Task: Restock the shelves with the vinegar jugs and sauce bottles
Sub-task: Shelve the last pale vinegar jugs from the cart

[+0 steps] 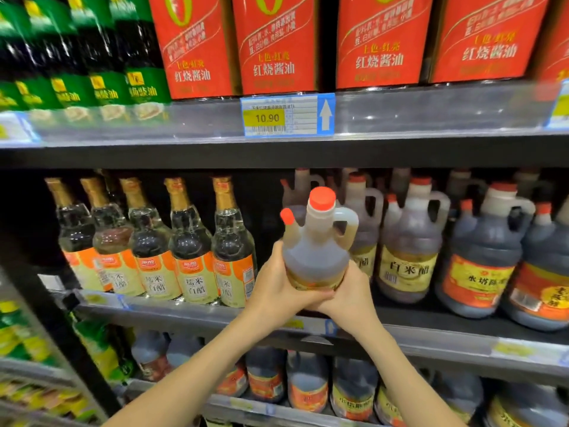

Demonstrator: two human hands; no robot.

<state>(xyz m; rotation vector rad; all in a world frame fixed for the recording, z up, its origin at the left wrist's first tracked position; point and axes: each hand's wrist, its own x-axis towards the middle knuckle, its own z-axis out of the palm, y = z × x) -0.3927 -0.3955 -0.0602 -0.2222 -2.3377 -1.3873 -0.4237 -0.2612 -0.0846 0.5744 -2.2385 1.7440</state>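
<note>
Above the front edge of the middle shelf (215, 312), a vinegar jug (317, 245) is held upright in 2 hands, not yet resting on the shelf. The left hand (277, 285) wraps the jug's left side and the right hand (354, 291) cups its base and right side, fingers (320, 295) clamped on it, likely because a full jug is heavy. It faces the dark gap between the clear glass bottles (191, 241) and the shelved jugs (409, 251), its probable slot.
</note>
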